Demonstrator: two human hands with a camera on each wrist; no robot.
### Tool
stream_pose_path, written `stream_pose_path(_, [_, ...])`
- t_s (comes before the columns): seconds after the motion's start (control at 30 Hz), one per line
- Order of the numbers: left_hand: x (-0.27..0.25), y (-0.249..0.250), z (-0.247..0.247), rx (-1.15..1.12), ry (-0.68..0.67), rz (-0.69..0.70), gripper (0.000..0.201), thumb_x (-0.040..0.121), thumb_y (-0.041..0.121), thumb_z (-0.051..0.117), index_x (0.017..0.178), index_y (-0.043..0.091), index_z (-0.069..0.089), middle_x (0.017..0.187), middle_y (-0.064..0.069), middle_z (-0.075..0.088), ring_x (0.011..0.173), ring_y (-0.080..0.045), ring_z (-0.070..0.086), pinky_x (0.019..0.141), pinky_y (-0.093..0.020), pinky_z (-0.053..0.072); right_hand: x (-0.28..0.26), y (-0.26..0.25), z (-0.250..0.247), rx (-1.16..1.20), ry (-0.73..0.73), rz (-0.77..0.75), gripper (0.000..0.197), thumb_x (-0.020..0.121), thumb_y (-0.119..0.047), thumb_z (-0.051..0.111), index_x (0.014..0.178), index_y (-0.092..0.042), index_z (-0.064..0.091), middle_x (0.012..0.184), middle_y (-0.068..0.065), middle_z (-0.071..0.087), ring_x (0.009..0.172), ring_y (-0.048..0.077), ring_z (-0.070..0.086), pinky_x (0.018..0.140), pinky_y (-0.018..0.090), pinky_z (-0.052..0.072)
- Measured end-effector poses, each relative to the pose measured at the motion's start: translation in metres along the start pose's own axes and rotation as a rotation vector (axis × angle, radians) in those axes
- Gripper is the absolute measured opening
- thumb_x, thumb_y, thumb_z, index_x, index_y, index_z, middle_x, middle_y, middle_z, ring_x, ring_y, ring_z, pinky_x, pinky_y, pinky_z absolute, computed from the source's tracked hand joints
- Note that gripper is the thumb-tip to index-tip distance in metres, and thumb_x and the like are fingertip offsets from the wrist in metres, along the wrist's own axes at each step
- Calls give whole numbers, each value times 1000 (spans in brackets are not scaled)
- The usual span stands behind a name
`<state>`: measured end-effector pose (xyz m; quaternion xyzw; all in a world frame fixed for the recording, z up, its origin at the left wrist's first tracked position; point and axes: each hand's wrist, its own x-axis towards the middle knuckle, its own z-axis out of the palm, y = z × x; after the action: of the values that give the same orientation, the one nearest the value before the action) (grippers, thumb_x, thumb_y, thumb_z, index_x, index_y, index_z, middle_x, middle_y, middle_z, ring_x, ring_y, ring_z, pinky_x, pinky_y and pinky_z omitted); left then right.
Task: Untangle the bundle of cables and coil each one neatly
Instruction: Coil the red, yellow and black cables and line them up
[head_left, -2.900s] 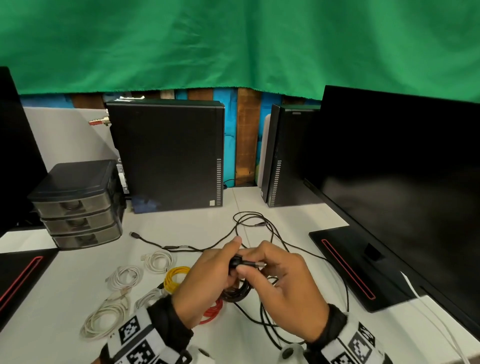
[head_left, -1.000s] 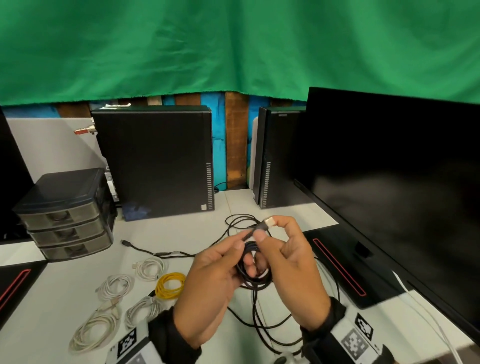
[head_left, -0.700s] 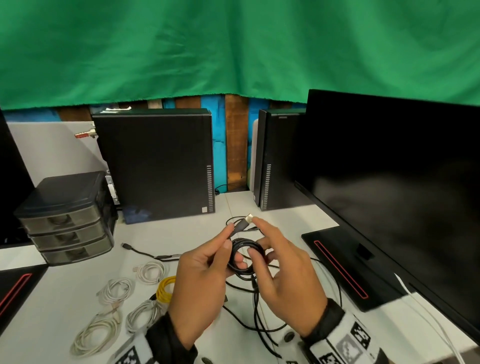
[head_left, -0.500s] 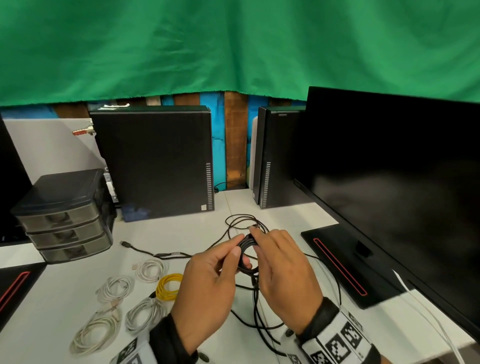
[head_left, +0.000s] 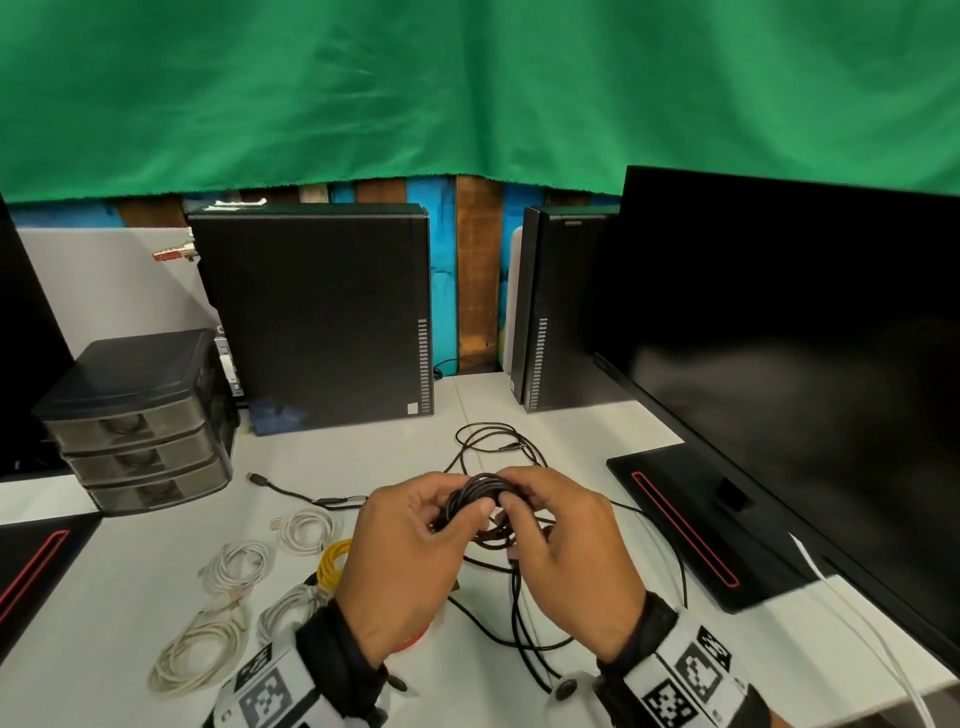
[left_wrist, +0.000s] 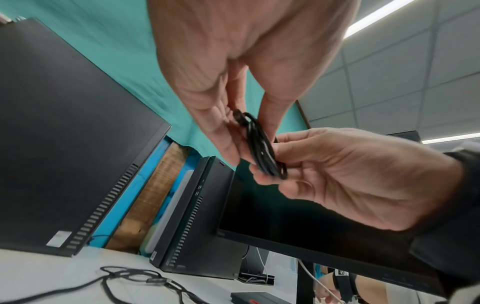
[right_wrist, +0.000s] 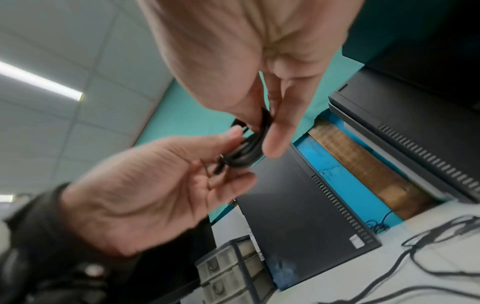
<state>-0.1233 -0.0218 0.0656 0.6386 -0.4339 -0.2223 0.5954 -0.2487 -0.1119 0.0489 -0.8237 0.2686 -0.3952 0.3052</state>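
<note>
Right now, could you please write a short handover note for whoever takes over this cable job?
Left hand and right hand both pinch the small black coil, held above the desk.
Done: white coils and a yellow coil lie at left.
Left: finish this black coil and set it down; loose black cables sprawl behind and under the hands, uncoiled.

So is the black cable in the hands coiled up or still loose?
Coiled: the black cable forms a tight bundle of loops pinched between left hand and right hand. Other black cables still sprawl on the desk.
</note>
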Motion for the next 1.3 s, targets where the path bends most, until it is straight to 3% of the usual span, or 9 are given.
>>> stream_pose_path(0.1, [1, -4, 1, -21, 30, -26, 12, 87, 13, 74, 95, 21, 74, 81, 5, 77, 80, -12, 75, 66, -32, 62, 1, -3, -1, 25, -12, 104, 21, 96, -14, 59, 111, -26, 68, 94, -18, 69, 86, 5, 68, 74, 31, 60])
stream_pose_path(0.27, [-8, -2, 11, -131, 99, -26, 11, 80, 6, 80, 84, 14, 73, 77, 3, 77, 73, -12, 75, 64, -19, 56, 0, -2, -1, 69, 43, 213, 19, 87, -12, 68, 101, -24, 74, 86, -18, 72, 86, -7, 64, 75, 12, 53])
stream_pose_path(0.37, [-14, 0, 17, -179, 134, -18, 12, 79, 3, 80, 81, 12, 72, 75, 1, 77, 73, -14, 75, 62, -27, 60, 1, -2, -1, 137, 77, 234, 21, 83, -10, 72, 97, -26, 75, 83, -16, 73, 86, -4, 67, 77, 16, 54])
stream_pose_path(0.5, [-12, 3, 15, -244, 159, 37, 11, 77, -2, 79, 80, 7, 73, 76, -1, 77, 71, -16, 76, 64, -16, 55, 0, -6, -2, 272, 70, 229, 24, 83, -11, 74, 97, -30, 75, 90, -20, 73, 91, 3, 69, 76, 28, 60])
stream_pose_path(0.77, [-16, 4, 19, -271, 212, 16, 9, 76, -2, 79, 79, 4, 72, 76, -3, 77, 73, -17, 76, 64, -22, 59, -1, -6, 0, 265, 110, 212, 17, 86, -11, 71, 89, -28, 73, 84, -19, 73, 83, 4, 69, 73, 21, 57])
stream_pose_path(0.93, [-14, 2, 17, -188, 115, -52, 14, 81, 6, 78, 88, 18, 77, 78, 1, 78, 76, -11, 75, 69, -34, 60, -2, -2, 4, 126, 123, 91, 13, 85, -17, 57, 88, -27, 65, 80, -13, 65, 70, 8, 62, 63, 24, 52])
stream_pose_path(1.03, [-10, -2, 10, -78, 34, -47, 16, 85, 10, 76, 91, 25, 78, 81, 6, 78, 80, -9, 74, 74, -33, 61, 5, 0, -6, 171, -37, 104, 19, 89, -12, 53, 89, -26, 65, 84, -9, 67, 76, 10, 63, 68, 29, 57])
stream_pose_path(1.17, [2, -5, -8, 83, -152, -12, 18, 90, 17, 72, 92, 33, 81, 87, 0, 76, 84, -14, 69, 63, -22, 56, 18, -2, -35, 325, -349, 219, 22, 96, 0, 57, 105, -14, 72, 99, 3, 73, 96, 16, 70, 69, 31, 62])
stream_pose_path(1.3, [6, 1, -21, 23, -439, -110, 14, 90, 15, 72, 95, 24, 81, 97, -7, 77, 97, -28, 70, 89, -43, 55, 25, 7, -55, 534, -612, 261, 22, 97, -1, 58, 116, -4, 68, 105, 16, 74, 93, 23, 72, 62, 26, 61])
